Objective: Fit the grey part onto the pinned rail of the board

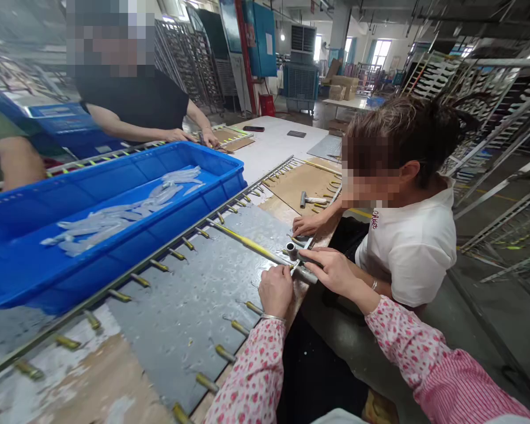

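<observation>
Pinching at the near end of a long yellowish rod (247, 242), the left hand (275, 290) sits curled just right of centre, its fingers closed narrow round the rod's tip, probably to steady it. The right hand (331, 268) lies flatter, fingers stretched over a short grey metal tube (297, 257) at the table's edge, pressing it down; whether they wrap it fully I cannot tell. Both sleeves are pink floral cloth. The rod runs up-left across a dull grey mat (189, 306), flecked and worn, bordered by metal rails (128, 272) bristling with brass-coloured pegs. A co-worker's hand (308, 224) rests just above. At left, a glossy blue plastic crate (115, 218) holds limp translucent strips (123, 213).
</observation>
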`<state>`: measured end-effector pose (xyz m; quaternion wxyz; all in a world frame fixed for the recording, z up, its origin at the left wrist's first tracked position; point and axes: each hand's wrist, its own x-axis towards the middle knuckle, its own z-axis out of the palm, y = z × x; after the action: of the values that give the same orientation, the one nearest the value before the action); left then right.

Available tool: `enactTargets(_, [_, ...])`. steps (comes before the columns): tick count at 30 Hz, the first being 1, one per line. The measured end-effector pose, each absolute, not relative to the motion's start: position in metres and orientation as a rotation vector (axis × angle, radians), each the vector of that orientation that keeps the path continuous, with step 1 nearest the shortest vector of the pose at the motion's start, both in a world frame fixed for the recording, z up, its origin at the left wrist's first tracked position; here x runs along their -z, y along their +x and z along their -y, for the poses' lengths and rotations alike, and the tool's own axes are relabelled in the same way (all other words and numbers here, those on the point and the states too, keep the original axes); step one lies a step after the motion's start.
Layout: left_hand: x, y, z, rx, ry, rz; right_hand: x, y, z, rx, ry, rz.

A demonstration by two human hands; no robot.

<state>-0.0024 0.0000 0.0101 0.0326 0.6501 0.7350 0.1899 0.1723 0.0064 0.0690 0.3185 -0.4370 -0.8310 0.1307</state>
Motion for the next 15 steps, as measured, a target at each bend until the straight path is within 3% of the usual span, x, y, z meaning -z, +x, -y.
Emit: enactTargets(15, [-0.0123, -0.0019, -0.0007, -0.561, 1.983, -2.256, -0.0740, 0.1671, -0.0101, -0.294, -1.288, 2.368])
